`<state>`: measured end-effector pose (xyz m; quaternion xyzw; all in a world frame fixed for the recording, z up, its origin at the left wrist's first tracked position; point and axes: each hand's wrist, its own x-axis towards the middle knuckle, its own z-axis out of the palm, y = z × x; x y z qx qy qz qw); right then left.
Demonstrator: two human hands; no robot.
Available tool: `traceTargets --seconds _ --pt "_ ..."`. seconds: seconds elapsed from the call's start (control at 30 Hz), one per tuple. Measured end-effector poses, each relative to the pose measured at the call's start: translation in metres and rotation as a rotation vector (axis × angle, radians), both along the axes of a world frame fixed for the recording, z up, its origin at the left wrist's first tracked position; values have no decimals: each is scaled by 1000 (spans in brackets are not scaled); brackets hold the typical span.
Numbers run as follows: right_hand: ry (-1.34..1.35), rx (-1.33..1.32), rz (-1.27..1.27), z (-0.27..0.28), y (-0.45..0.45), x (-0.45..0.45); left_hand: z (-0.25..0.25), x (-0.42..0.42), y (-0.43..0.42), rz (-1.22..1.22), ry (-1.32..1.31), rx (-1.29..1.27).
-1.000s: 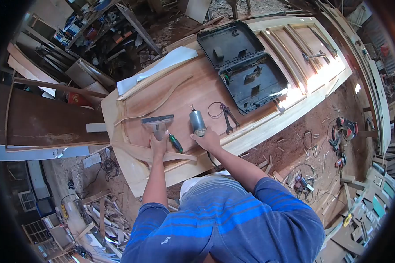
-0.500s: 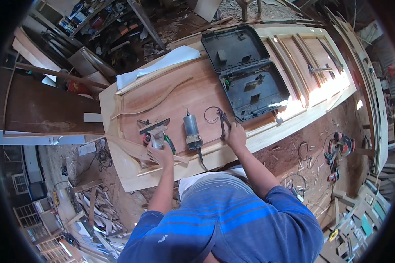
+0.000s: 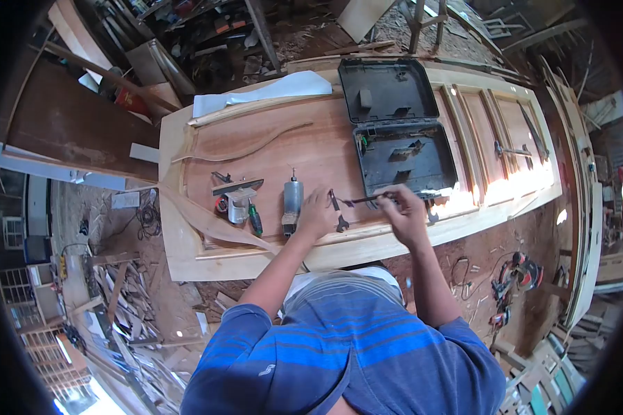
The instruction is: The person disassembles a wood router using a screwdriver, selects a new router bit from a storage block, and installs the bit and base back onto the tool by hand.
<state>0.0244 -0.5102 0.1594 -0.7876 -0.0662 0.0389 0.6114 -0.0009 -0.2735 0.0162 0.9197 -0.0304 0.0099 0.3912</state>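
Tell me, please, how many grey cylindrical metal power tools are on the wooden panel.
1: the grey cylindrical power tool is between the left hand and the green-and-black handle. No others show, though that hand covers a small area.

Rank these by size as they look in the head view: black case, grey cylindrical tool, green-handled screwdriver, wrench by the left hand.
1. Black case
2. Grey cylindrical tool
3. Green-handled screwdriver and wrench: too alike to rank, and the left hand may partly cover the wrench.
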Motion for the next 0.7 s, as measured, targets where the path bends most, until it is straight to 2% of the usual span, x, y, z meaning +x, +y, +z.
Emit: traceTargets --seconds 0.03,0.1,0.13,0.2,0.23,0.27,0.37,0.4,0.47,0.57,0.67,0.7 --pt "-59 200 64 23 1 7 -4 5 -7 24 102 -112" --pt "-3 555 119 60 6 16 -12 8 -15 -106 98 -223" --pt "-53 557 148 78 5 19 -14 9 -17 -170 94 -275" --pt "-219 571 197 110 10 26 4 4 -25 -126 63 -278" --pt "-264 491 106 119 20 28 12 1 -28 -108 50 -281" --pt "-273 433 127 114 20 37 0 0 -27 -154 62 -350" --pt "-228 364 170 106 31 54 -5 -10 -29 -115 -180 -148" --pt "-272 298 111 112 32 56 -5 -11 -22 -33 -177 -48" --pt "-295 443 120 131 34 63 -4 -12 -1 119 -161 155" --pt "-229 548 155 151 43 69 11 -5 19 502 22 464" --pt "-165 540 226 150 61 69 -50 10 56 432 410 413" --pt "-113 528 299 153 64 68 -46 10 62 387 415 359"
